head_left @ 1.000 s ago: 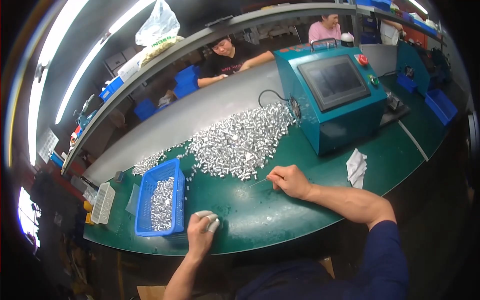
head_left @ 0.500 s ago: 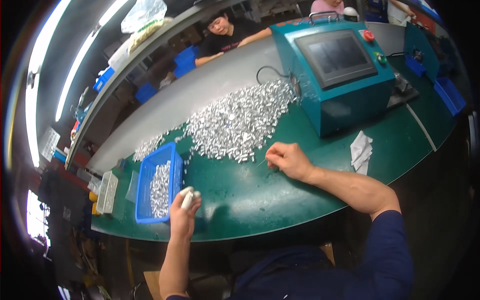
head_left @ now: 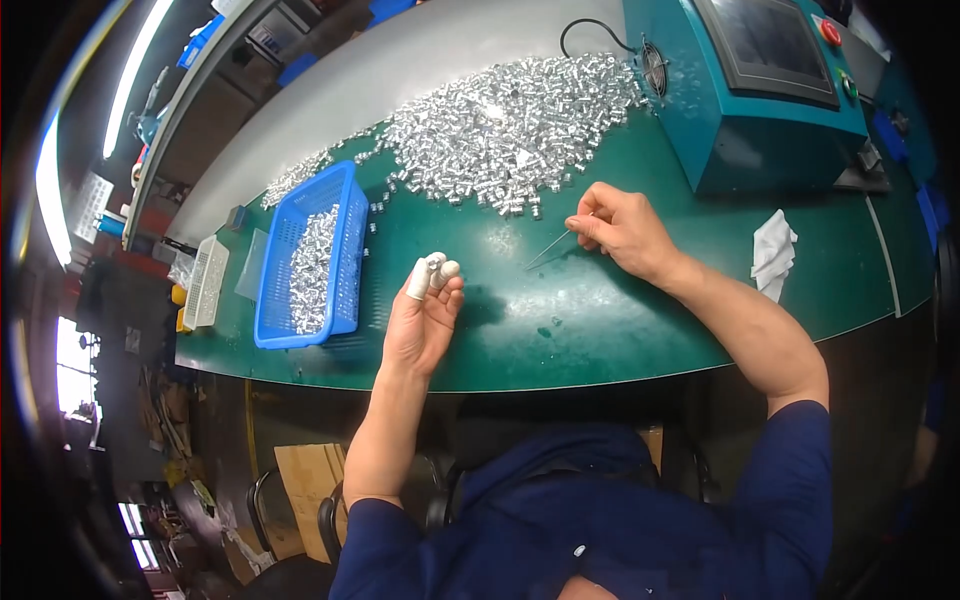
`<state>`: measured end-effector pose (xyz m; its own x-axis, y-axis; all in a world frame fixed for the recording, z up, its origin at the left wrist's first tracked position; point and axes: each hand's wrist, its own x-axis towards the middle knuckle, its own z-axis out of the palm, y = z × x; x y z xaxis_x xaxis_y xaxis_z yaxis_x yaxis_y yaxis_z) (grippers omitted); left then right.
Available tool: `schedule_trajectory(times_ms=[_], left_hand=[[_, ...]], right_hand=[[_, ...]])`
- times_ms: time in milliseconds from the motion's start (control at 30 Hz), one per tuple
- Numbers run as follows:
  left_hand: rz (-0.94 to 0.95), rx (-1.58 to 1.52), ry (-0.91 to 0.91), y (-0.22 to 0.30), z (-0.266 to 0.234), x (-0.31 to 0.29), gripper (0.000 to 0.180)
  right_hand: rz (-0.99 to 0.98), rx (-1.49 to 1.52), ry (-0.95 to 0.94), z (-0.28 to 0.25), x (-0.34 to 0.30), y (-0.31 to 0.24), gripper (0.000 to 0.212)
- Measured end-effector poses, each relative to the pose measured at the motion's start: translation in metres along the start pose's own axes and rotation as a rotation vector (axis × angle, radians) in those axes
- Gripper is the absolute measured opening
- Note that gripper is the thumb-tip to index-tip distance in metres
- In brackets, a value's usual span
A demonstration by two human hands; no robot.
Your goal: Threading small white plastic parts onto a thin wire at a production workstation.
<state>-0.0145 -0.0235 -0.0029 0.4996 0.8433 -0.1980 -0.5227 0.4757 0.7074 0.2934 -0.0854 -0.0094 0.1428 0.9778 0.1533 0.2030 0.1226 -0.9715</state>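
My left hand [head_left: 425,320] is raised over the near edge of the green tabletop, palm up, with white finger covers on its thumb and fingertips. Those covered tips are pinched together on a small silver metal part [head_left: 436,261], mostly hidden by them. Across from it, my right hand [head_left: 625,232] pinches a thin metal needle-like rod [head_left: 549,250], which points down and left toward the tabletop. Beyond both hands spreads a large heap of small silver metal parts [head_left: 500,130]. A blue plastic basket [head_left: 347,250] with more of these parts stands left of my left hand.
A teal machine [head_left: 790,150] with a dark screen and red and green buttons stands at the right back. A crumpled white cloth [head_left: 773,255] lies beyond my right forearm. At far left is a white perforated basket [head_left: 207,284] near a metal shelf rail.
My view has tilted down, so the co-worker at the back is out of view. My left hand has moved right, away from the blue basket, nearer the rod in my right hand.
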Motion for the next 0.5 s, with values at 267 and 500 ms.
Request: schedule_trajectory(times_ms=[267, 500], left_hand=[[0.061, 0.194, 0.003, 0.004, 0.007, -0.003, 0.022], [0.684, 1.247, 0.135, 0.075, 0.003, -0.019, 0.018]], right_hand=[[-0.066, -0.118, -0.016, 0.0, 0.0, 0.007, 0.018], [-0.156, -0.174, -0.034, -0.001, 0.001, 0.011, 0.011]])
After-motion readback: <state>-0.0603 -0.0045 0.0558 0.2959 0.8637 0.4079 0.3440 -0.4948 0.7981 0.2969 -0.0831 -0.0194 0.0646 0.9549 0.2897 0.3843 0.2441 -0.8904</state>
